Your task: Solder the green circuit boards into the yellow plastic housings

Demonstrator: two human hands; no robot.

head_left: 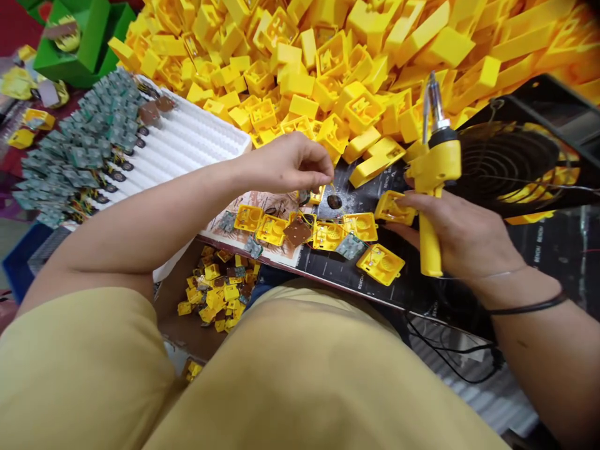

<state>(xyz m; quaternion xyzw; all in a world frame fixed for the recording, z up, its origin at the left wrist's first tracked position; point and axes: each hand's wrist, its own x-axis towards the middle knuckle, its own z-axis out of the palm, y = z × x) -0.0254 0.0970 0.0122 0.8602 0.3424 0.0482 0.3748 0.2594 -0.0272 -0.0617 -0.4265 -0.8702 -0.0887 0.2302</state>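
Note:
My left hand (285,164) is pinched over the work board, its fingertips closed on a small dark disc part (334,201) on thin wires. My right hand (462,234) is wrapped round the handle of a yellow soldering gun (434,169), whose metal tip points up and away. Its fingers also touch a yellow square housing (392,209). Below the hands, several open yellow housings (328,234) lie in a row on the dark board (356,275), with a brown disc (297,231) and small green circuit boards (350,247) among them.
A huge heap of yellow housings (328,62) fills the back. A white ribbed tray (187,144) with green circuit boards (79,150) sits at left, green bins (89,44) beyond. A black fan (515,162) stands at right. A box of yellow parts (218,297) sits by my knees.

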